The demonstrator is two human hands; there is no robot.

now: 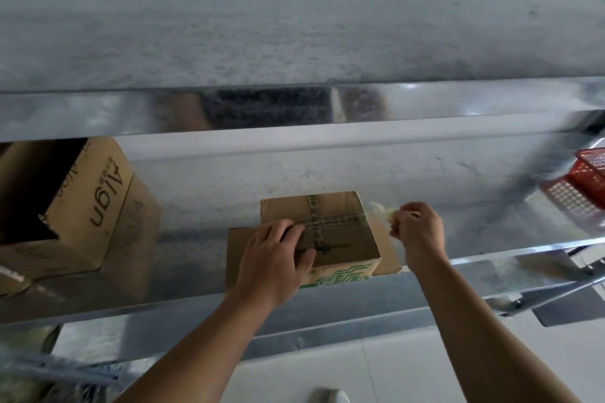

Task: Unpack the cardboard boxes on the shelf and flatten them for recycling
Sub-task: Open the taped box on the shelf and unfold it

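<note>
A small cardboard box (pixel 340 232) with green print and a tape strip across its top sits on the shiny metal shelf (pixel 196 252), atop a flat cardboard piece (pixel 233 245). My left hand (pixel 275 258) lies palm down on the box's left top, fingers spread over the tape. My right hand (pixel 417 229) is beside the box's right edge, pinching a wad of pale tape (pixel 384 210) that stretches from the box. A larger open box marked "Align" (pixel 75 203) lies tipped on the shelf at far left.
A red plastic basket (pixel 586 177) stands at the shelf's right end. An upper metal shelf edge (pixel 294 111) runs overhead. Below are white floor tiles (pixel 376 366), a shoe tip (pixel 329 395), and blurred bundled material (pixel 49 370) at bottom left.
</note>
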